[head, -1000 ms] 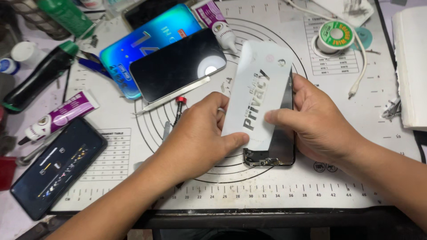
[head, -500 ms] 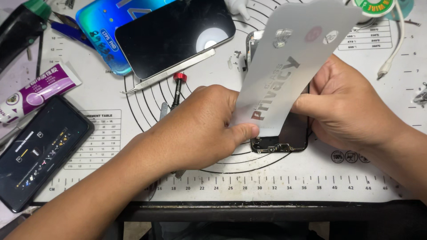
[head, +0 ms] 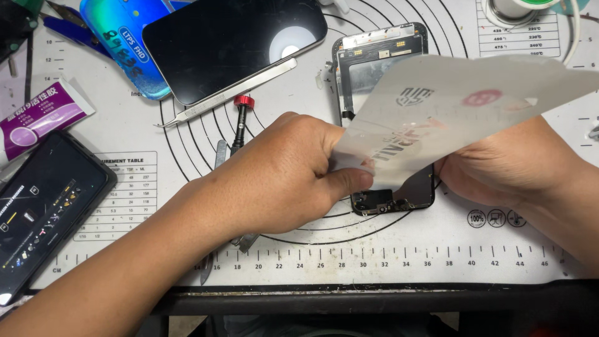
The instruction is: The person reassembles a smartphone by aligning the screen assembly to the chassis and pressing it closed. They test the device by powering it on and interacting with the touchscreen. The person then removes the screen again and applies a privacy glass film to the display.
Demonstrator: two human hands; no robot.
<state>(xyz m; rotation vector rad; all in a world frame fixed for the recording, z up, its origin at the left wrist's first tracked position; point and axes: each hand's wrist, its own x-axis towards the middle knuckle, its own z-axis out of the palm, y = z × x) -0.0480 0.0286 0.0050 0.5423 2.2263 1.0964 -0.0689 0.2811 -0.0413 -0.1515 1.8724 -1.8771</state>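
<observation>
On a white work mat with ruler marks, tweezers, dark phones around, pale film curling above an opened phone, pinched by left hand, right hand gripping underneath

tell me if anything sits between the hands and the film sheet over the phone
Nothing visible does: the left hand already pinches the film sheet at its lower edge, and the right hand sits just under it, above the opened phone.

tweezers | red-capped screwdriver | purple tube | dark phone left | white mat
</observation>
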